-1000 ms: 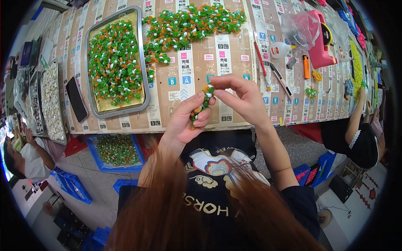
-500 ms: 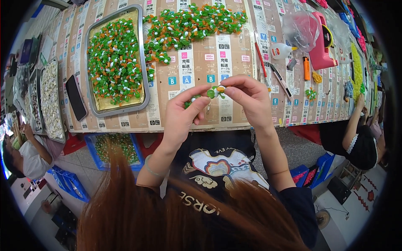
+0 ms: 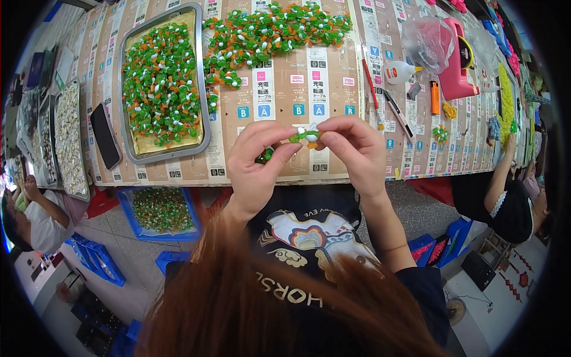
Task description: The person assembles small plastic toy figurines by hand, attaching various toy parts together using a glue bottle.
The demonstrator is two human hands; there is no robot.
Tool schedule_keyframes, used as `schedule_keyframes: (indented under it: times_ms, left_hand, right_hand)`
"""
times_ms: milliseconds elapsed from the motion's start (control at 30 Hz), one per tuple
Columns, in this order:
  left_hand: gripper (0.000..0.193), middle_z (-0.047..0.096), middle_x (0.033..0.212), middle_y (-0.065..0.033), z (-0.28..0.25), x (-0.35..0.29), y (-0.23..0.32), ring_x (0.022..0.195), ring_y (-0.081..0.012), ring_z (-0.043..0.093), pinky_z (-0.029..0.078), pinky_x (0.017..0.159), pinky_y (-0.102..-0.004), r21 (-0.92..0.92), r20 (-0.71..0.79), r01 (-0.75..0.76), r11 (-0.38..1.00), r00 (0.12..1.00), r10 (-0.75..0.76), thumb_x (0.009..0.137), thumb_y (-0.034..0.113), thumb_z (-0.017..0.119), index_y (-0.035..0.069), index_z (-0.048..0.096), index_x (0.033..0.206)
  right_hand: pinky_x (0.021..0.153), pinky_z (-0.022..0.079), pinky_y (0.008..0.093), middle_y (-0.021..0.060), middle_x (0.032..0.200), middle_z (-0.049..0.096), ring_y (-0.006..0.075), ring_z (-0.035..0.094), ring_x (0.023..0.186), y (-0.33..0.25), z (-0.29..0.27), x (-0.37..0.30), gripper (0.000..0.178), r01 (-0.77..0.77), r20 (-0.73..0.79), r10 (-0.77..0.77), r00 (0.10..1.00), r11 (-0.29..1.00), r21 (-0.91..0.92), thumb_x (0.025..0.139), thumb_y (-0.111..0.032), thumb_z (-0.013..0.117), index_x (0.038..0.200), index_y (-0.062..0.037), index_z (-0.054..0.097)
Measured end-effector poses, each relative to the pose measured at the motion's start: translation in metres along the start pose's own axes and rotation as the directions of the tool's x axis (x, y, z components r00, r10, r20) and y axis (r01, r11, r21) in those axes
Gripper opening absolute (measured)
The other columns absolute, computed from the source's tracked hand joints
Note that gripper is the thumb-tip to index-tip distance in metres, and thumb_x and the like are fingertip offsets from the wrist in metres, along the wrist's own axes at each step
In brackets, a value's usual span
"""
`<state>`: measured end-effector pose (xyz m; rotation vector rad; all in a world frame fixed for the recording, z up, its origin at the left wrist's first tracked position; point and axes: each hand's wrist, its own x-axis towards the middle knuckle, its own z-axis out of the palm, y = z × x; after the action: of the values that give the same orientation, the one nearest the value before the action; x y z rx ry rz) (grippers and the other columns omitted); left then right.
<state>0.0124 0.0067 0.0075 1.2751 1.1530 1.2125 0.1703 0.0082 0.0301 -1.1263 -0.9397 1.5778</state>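
Over the near edge of the table, my left hand and my right hand pinch a small green, white and orange piece between thumbs and forefingers. The left fingertips are on its green end; the right ones grip its other side. What exactly it depicts is too small to tell. Another green piece is tucked in the curled fingers of my left hand, partly hidden. Many like pieces fill a metal tray at the left, and a loose heap of them lies beyond my hands.
A phone lies left of the tray. To the right are a red brush, a marker, a glue bottle, an orange lighter and a pink jug. A blue crate stands below the table. Other people sit at both sides.
The piece has been turned between my fingers, its orange part now pointing down toward me. My hands have shifted slightly nearer me, and the view has tilted a little.
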Motion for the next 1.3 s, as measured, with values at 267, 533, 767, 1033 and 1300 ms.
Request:
schedule_keyframes:
  times_ms: [267,533,767,1033,1300]
  left_hand:
    - [0.028,0.052,0.086,-0.0037,-0.015,0.002,0.005,0.059,-0.0049,0.046,0.037,0.049,-0.0163,-0.215,-0.034,0.181,0.96,0.981,-0.193,0.071,0.0,0.059,0.003,0.055,0.098]
    - [0.021,0.052,0.073,0.0003,-0.09,0.058,0.022,0.054,-0.0033,0.044,0.035,0.043,-0.0156,-0.266,-0.176,0.203,0.942,0.951,-0.255,0.078,0.013,0.052,0.006,0.055,0.097]
    - [0.023,0.056,0.094,-0.012,-0.205,0.145,0.017,0.084,-0.0238,0.052,0.039,0.076,-0.0324,0.82,-0.073,-0.059,0.57,0.976,0.205,0.076,0.018,0.053,0.004,0.057,0.095]
    - [0.05,0.019,0.131,-0.0155,-0.193,0.135,0.004,0.122,-0.0351,0.009,0.006,0.088,-0.0627,0.995,-0.068,0.042,0.09,0.95,0.306,0.081,0.047,0.034,0.018,0.034,0.122]
    - [0.028,0.045,0.105,-0.0139,-0.123,0.051,0.04,0.103,-0.0272,0.04,0.028,0.085,-0.0478,0.938,0.293,-0.276,0.208,0.954,-0.057,0.069,0.011,0.053,0.005,0.05,0.096]
  right_hand:
    - [0.068,0.044,0.0212,0.0081,0.082,0.057,0.0116,0.054,0.076,0.004,0.016,0.004,0.013,0.16,0.016,-0.16,0.987,0.972,-0.172,0.074,0.004,0.053,0.087,0.0041,0.055]
    - [0.07,0.042,0.023,0.0084,0.09,0.052,0.0123,0.051,0.08,-0.004,0.059,0.024,0.027,0.258,-0.027,-0.274,0.961,0.93,-0.263,0.072,-0.002,0.057,0.098,0.0011,0.051]
    - [0.066,0.043,0.0224,0.0064,0.085,0.053,0.0127,0.052,0.075,0.005,0.046,0.045,0.023,0.182,0.009,-0.192,0.981,0.912,-0.369,0.074,-0.005,0.055,0.096,0.0003,0.052]
    - [0.086,0.033,0.0371,0.0153,0.105,0.044,0.0302,0.039,0.103,-0.002,0.109,0.137,0.043,0.581,0.487,-0.386,0.784,0.18,-0.793,0.069,-0.017,0.06,0.107,-0.0048,0.045]
    - [0.089,0.03,0.0444,0.0154,0.114,0.042,0.0301,0.038,0.108,0.015,0.134,0.243,0.052,0.438,0.435,-0.088,0.896,0.014,-0.899,0.064,-0.022,0.056,0.11,-0.0045,0.041]
